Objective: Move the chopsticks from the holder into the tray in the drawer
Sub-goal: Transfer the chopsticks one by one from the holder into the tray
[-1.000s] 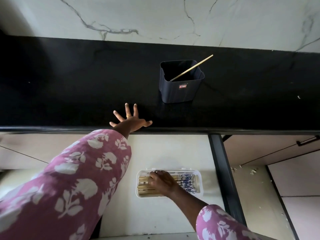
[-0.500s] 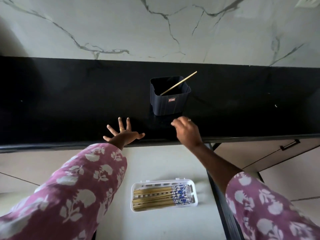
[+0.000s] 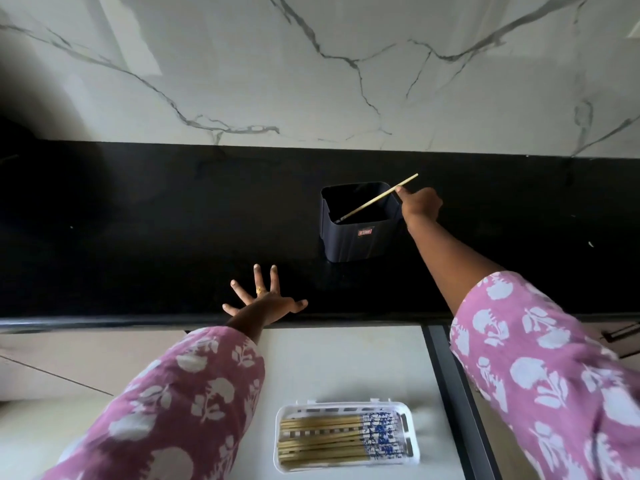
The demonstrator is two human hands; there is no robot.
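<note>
A dark square holder point(image 3: 356, 237) stands on the black counter point(image 3: 138, 237). One pale chopstick point(image 3: 375, 199) leans in it, its top end sticking out to the upper right. My right hand point(image 3: 419, 204) is at the holder's right rim, fingers pinched on the chopstick's upper part. My left hand point(image 3: 263, 299) lies flat with fingers spread on the counter's front edge. Below, a white slotted tray point(image 3: 412, 441) in the open drawer point(image 3: 346, 362) holds several chopsticks point(image 3: 332, 439) with blue-patterned ends, lying side by side.
A white marble wall point(image 3: 311, 71) rises behind the counter. A dark drawer side rail point(image 3: 457, 403) runs along the drawer's right. A cabinet handle point(image 3: 623, 332) shows at the far right under the counter.
My right hand left the tray in the drawer, rose over the counter edge and reached the holder, closing on the last chopstick. My left hand stayed flat on the counter.
</note>
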